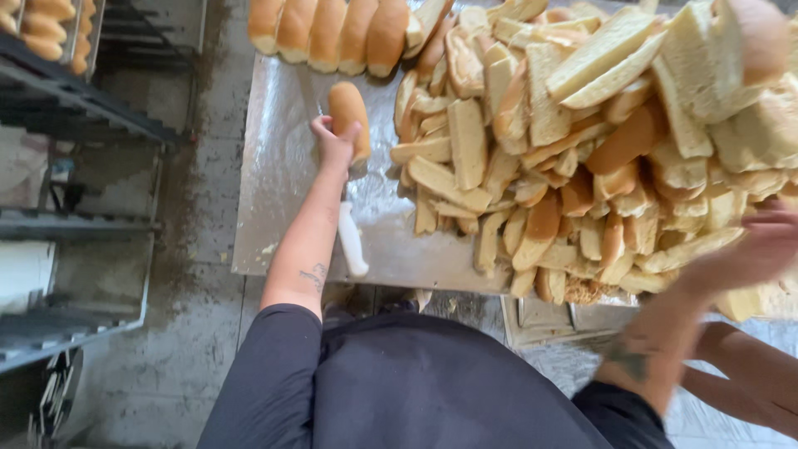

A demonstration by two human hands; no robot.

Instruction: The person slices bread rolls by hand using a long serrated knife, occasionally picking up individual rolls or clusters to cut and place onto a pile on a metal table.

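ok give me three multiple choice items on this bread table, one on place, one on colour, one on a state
1. Where does the knife lie?
A. on the metal table, beside the left forearm
B. on the floor
C. on top of the pile of cut bread

2. What colour is the knife's handle?
A. black
B. white
C. red

3. What is the left hand doing?
A. resting flat and empty
B. holding the knife
C. gripping a whole roll

Answers: 1 A, the knife rests on the tabletop next to the arm, near the front edge. 2 B, the handle shows plain white against the metal. 3 C, the fingers wrap an uncut roll standing on end; the right hand is blurred by the pile.
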